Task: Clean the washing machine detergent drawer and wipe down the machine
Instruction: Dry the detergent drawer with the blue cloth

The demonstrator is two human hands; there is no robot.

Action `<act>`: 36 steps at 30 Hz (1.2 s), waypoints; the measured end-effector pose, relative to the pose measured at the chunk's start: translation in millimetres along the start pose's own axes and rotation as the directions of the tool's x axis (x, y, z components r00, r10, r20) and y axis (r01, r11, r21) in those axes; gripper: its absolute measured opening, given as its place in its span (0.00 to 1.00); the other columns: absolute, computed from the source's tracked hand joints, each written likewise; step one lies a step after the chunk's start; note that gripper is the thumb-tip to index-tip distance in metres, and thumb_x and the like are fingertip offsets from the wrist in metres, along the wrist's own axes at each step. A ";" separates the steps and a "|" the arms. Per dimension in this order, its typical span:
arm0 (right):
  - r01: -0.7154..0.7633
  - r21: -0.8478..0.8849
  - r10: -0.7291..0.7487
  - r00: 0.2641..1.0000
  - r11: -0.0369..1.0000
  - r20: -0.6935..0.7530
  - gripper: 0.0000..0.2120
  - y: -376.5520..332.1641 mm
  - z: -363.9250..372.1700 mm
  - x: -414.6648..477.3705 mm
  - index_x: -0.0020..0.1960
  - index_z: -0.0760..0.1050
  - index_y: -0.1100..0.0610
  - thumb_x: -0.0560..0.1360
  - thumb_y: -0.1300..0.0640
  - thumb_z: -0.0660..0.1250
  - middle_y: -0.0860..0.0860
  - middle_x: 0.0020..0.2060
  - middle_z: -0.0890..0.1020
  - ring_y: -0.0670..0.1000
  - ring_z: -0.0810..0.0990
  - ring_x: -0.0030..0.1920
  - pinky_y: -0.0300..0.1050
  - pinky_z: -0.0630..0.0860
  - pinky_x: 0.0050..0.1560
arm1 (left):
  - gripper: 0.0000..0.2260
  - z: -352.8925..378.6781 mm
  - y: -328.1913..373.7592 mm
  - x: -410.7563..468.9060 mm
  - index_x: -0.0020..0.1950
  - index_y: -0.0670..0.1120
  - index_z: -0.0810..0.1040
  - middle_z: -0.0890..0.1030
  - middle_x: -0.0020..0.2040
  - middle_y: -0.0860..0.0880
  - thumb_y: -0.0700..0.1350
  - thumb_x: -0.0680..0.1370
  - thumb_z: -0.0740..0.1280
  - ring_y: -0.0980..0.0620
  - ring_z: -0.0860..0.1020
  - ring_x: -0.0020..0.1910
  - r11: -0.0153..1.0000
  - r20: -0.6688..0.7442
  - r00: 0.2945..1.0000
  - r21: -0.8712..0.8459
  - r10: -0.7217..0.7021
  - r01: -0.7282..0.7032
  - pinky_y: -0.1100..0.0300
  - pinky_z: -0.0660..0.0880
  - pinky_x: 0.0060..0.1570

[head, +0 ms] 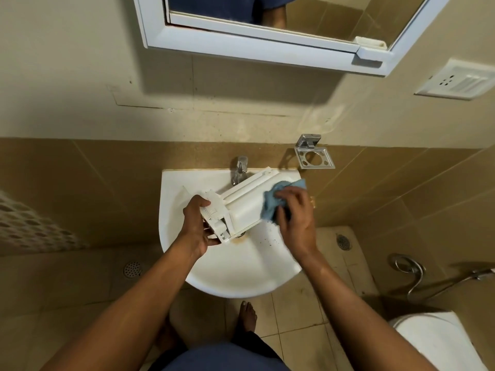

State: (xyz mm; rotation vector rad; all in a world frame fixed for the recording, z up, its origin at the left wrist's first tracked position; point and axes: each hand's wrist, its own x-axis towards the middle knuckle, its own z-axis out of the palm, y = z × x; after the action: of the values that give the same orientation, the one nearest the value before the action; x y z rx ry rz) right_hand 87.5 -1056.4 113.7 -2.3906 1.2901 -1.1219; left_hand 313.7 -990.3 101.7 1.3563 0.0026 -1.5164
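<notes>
Masking drawer (245, 210) end: cloth (269, 207), right hand (296, 220).

A home bathroom is shown: a sink (227, 277) with tap (240, 168) at centre, a mirror (267, 22) at twelve o'clock, a toilet (439, 341) at four o'clock, tiled walls.

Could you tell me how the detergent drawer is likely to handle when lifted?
The detergent drawer looks like stiff moulded plastic, probably rigid and light: the left hand grips one end. Tilted over the sink, it would likely tip if released.
</notes>
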 end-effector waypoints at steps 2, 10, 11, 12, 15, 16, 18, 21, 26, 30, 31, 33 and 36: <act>-0.147 0.043 0.150 0.984 0.988 -0.095 0.15 14.1 -12.4 19.5 0.62 0.79 0.63 0.77 0.71 0.68 0.57 0.60 0.79 0.49 0.77 0.59 0.50 0.80 0.59 | 0.30 -1.0 -3.9 -1.1 0.68 0.44 0.76 0.81 0.51 0.42 0.53 0.67 0.64 0.43 0.78 0.42 0.998 0.011 0.998 0.002 0.060 -0.060 0.54 0.78 0.36; -0.064 -0.051 0.066 0.997 0.997 0.038 0.13 1.2 -17.3 32.0 0.63 0.79 0.55 0.80 0.63 0.65 0.47 0.56 0.82 0.43 0.79 0.57 0.35 0.72 0.59 | 0.32 -5.5 -10.1 4.7 0.65 0.50 0.72 0.83 0.50 0.50 0.49 0.61 0.70 0.43 0.82 0.51 0.932 0.003 0.934 -0.068 0.357 -0.356 0.44 0.79 0.51; -0.052 -0.049 0.056 0.994 0.997 0.094 0.11 -7.4 -12.0 28.9 0.61 0.80 0.55 0.80 0.60 0.63 0.47 0.52 0.83 0.37 0.78 0.55 0.29 0.69 0.57 | 0.35 -3.9 -10.2 5.0 0.68 0.51 0.72 0.84 0.51 0.51 0.49 0.60 0.71 0.43 0.83 0.52 0.928 0.007 0.929 -0.050 0.371 -0.370 0.43 0.79 0.52; -0.045 -0.031 0.049 0.989 0.999 0.139 0.11 -17.3 -6.3 25.8 0.58 0.81 0.55 0.80 0.57 0.62 0.46 0.48 0.83 0.33 0.77 0.53 0.24 0.67 0.55 | 0.37 -2.4 -10.4 5.3 0.71 0.53 0.71 0.85 0.53 0.51 0.49 0.60 0.71 0.44 0.83 0.53 0.921 0.007 0.921 -0.024 0.390 -0.389 0.43 0.80 0.53; 0.028 0.001 -0.027 0.967 1.000 0.253 0.14 -45.8 15.8 11.4 0.58 0.81 0.56 0.79 0.54 0.60 0.49 0.48 0.85 0.42 0.78 0.53 0.26 0.63 0.58 | 0.39 -2.1 -13.5 5.6 0.73 0.58 0.71 0.84 0.61 0.47 0.49 0.61 0.71 0.43 0.83 0.58 0.892 0.015 0.893 0.051 0.449 -0.449 0.44 0.81 0.54; 0.068 0.030 -0.073 0.956 0.997 0.284 0.13 -53.4 23.1 6.7 0.58 0.79 0.55 0.79 0.55 0.60 0.49 0.47 0.85 0.45 0.77 0.52 0.26 0.61 0.58 | 0.39 -3.1 -14.5 5.8 0.74 0.58 0.70 0.83 0.62 0.46 0.49 0.61 0.71 0.42 0.83 0.59 0.882 0.026 0.885 0.077 0.465 -0.465 0.43 0.81 0.54; 0.144 0.095 -0.167 0.933 0.985 0.318 0.09 -60.8 30.4 5.1 0.57 0.77 0.54 0.78 0.57 0.61 0.48 0.44 0.85 0.44 0.75 0.50 0.22 0.58 0.59 | 0.39 -6.3 -15.9 7.3 0.75 0.58 0.69 0.81 0.64 0.44 0.49 0.63 0.71 0.41 0.81 0.61 0.861 0.044 0.869 0.116 0.494 -0.495 0.40 0.80 0.56; 0.174 0.108 -0.200 0.922 0.979 0.330 0.13 -43.3 21.9 10.1 0.58 0.77 0.52 0.75 0.62 0.67 0.46 0.46 0.83 0.46 0.76 0.50 0.28 0.66 0.59 | 0.39 -13.7 -13.5 9.6 0.75 0.57 0.69 0.81 0.63 0.45 0.48 0.63 0.70 0.39 0.80 0.62 0.844 0.048 0.851 0.116 0.522 -0.524 0.39 0.79 0.58; -0.030 -0.105 0.044 0.990 0.994 0.134 0.11 -4.2 -3.2 5.4 0.55 0.79 0.54 0.73 0.60 0.70 0.49 0.50 0.84 0.49 0.78 0.50 0.54 0.76 0.52 | 0.39 -15.4 -9.7 11.8 0.77 0.54 0.69 0.82 0.63 0.45 0.47 0.64 0.70 0.40 0.81 0.62 0.844 0.130 0.851 0.116 0.509 -0.523 0.38 0.79 0.59; -0.078 0.036 0.068 0.970 0.996 0.232 0.21 -49.8 26.2 -2.6 0.67 0.72 0.51 0.75 0.53 0.69 0.49 0.55 0.82 0.49 0.79 0.55 0.47 0.78 0.55 | 0.38 -6.7 -7.2 14.8 0.76 0.52 0.70 0.82 0.63 0.44 0.46 0.64 0.69 0.39 0.81 0.60 0.845 0.179 0.850 0.124 0.496 -0.519 0.36 0.78 0.59; -0.089 0.054 0.070 0.958 0.995 0.276 0.24 -61.0 33.6 -5.4 0.70 0.69 0.49 0.76 0.51 0.68 0.49 0.57 0.82 0.49 0.79 0.56 0.44 0.77 0.57 | 0.37 -7.1 -6.7 15.6 0.76 0.52 0.70 0.82 0.62 0.44 0.46 0.65 0.69 0.39 0.82 0.60 0.842 0.192 0.848 0.138 0.493 -0.521 0.36 0.78 0.59; -0.083 0.083 0.050 0.938 0.993 0.343 0.28 -64.9 36.6 -7.0 0.74 0.64 0.49 0.77 0.50 0.70 0.48 0.60 0.81 0.49 0.79 0.60 0.41 0.75 0.60 | 0.37 -11.2 -5.1 17.0 0.75 0.54 0.71 0.83 0.63 0.45 0.46 0.65 0.69 0.39 0.81 0.61 0.842 0.196 0.849 0.147 0.490 -0.520 0.35 0.78 0.59; 0.029 0.105 -0.073 0.895 0.994 0.441 0.28 -43.9 17.4 -1.6 0.73 0.68 0.51 0.76 0.52 0.73 0.48 0.63 0.80 0.49 0.79 0.61 0.40 0.75 0.61 | 0.38 -18.1 -2.6 19.0 0.77 0.54 0.70 0.81 0.64 0.43 0.47 0.65 0.69 0.35 0.79 0.63 0.824 0.220 0.838 0.179 0.499 -0.537 0.32 0.76 0.62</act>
State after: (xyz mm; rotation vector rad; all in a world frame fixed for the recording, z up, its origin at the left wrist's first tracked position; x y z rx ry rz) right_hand 126.9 -1031.7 122.6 -2.4244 0.9978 -0.5738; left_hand 328.6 -991.0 79.9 1.2713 -0.6264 -1.1721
